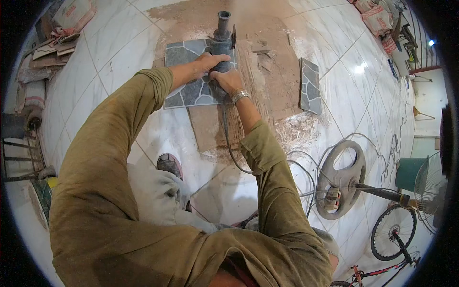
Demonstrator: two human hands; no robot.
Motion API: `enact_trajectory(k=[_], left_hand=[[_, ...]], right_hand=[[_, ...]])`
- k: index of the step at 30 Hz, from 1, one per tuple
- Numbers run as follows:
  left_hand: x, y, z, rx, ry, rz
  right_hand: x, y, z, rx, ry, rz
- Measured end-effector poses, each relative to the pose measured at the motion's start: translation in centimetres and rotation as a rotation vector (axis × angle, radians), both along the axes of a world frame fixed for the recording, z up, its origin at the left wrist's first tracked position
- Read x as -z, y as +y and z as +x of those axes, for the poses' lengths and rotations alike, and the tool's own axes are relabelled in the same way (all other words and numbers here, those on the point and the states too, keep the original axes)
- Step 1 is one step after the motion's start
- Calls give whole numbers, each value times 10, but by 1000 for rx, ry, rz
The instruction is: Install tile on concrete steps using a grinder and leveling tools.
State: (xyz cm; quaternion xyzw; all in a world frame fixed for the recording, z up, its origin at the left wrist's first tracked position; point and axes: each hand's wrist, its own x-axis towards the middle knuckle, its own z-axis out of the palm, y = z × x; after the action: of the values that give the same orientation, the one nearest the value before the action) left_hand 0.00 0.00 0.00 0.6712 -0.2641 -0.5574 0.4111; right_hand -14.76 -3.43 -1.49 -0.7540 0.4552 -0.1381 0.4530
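With both hands I hold a dark angle grinder [220, 47] over a grey tile [184, 91] patterned like broken stone with pale joints. My left hand [206, 64] is closed around the grinder's body. Just behind it, my right hand [227, 80] is closed on the rear of the same body, a metal watch on the wrist. The thin disc [234, 37] stands upright on the grinder's right side, by the tile's right edge; whether it touches the tile I cannot tell. A dark tube-like part [223, 23] points away from me. The cord [228, 138] trails toward my right arm.
The tile lies on a dusty wooden board [275, 98] with broken chips [264, 51]. A narrow tile strip [310, 86] lies to the right. A fan's round base [340, 179], cables and a bicycle [394, 233] are at lower right; stacked offcuts [55, 52] at left. My shoe [169, 165] is near the board.
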Motion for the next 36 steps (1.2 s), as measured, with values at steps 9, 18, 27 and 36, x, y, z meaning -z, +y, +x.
enact_trajectory(k=[9,18,27,36], left_hand=[[-3,1,-6,-17,-26,-30],[-12,2,-24,-28,-29,-10],[12,12,-6,-20,59,-54],[10,17,-18,-26,28,-93]], right_hand=[[-9,4,-5,21,-19,26],[-3,-1,-18,16,71,47],[-20,21,-13,-34,30,34],[-5,24,-19,39,-93,-7]])
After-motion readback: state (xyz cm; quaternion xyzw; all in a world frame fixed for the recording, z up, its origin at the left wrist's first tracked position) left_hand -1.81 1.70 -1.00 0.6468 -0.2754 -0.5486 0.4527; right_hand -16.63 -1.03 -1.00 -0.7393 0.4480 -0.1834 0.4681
